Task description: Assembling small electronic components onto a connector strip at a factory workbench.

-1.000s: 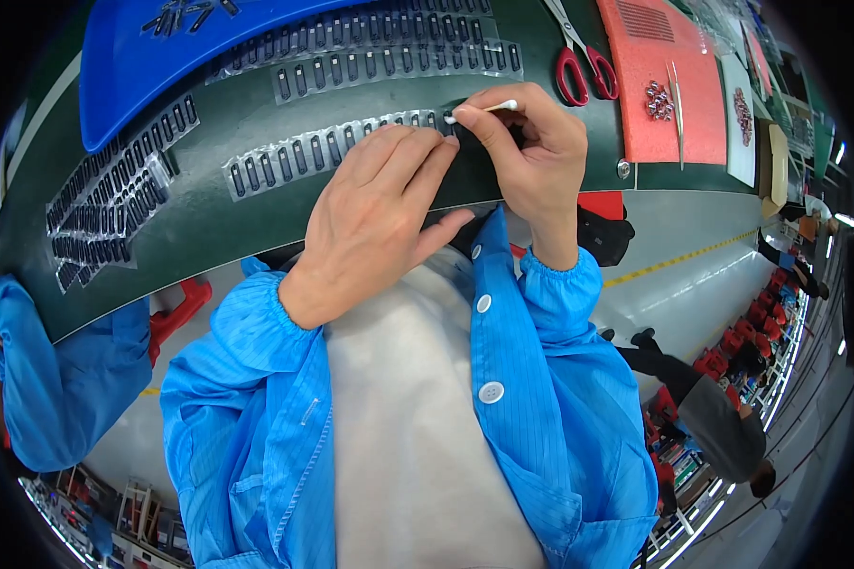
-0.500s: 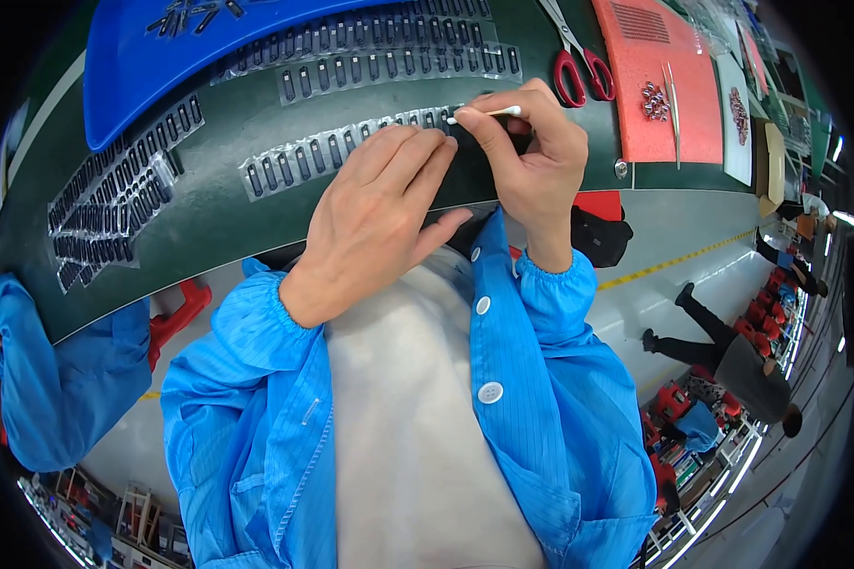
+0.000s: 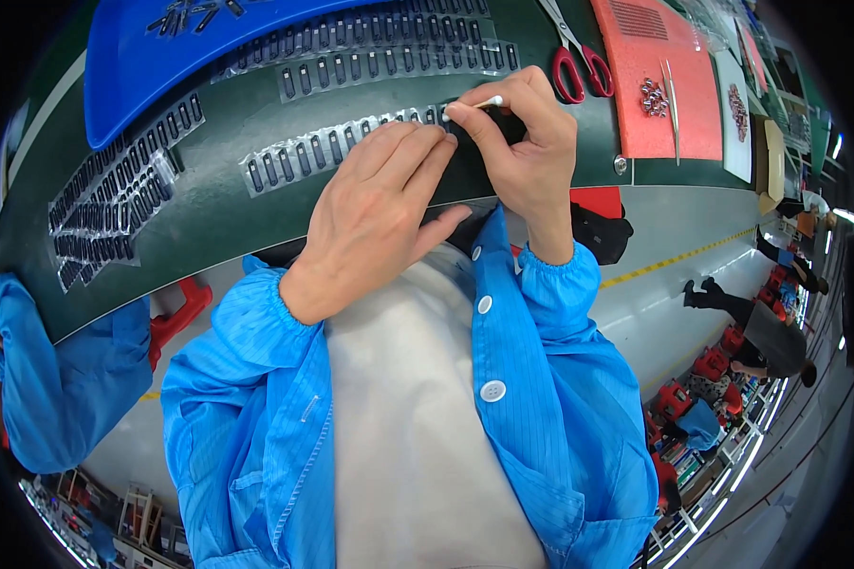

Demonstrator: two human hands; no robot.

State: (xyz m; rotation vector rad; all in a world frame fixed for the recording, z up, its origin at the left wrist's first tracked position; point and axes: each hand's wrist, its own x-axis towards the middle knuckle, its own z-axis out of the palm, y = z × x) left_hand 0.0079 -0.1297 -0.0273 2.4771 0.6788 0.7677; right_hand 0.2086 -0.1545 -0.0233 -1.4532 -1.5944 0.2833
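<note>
A clear strip of small dark oblong parts point(image 3: 301, 157) lies along the near side of the green table. My left hand point(image 3: 374, 211) rests flat over the strip's right half, fingers stretched and together, thumb apart, covering some of the parts. Between thumb and index finger my right hand point(image 3: 538, 142) pinches a cotton swab point(image 3: 487, 103). One white end of the swab sits at the parts near the strip's right end, just beyond my left fingertips; the other end points up to the right. Whether the tip touches a part I cannot tell.
More strips of parts lie behind and at the left point(image 3: 114, 190). A blue tray point(image 3: 142, 85) stands at the far left. Red-handled scissors point(image 3: 579, 71) lie beside a pink foam sheet point(image 3: 645, 137) with tweezers point(image 3: 672, 109) and small metal pieces. A co-worker's blue sleeve point(image 3: 66, 379) is at left.
My right hand has shifted slightly left with the swab, whose tip moved a little along the strip. My left hand stays in place. A person in the background has moved.
</note>
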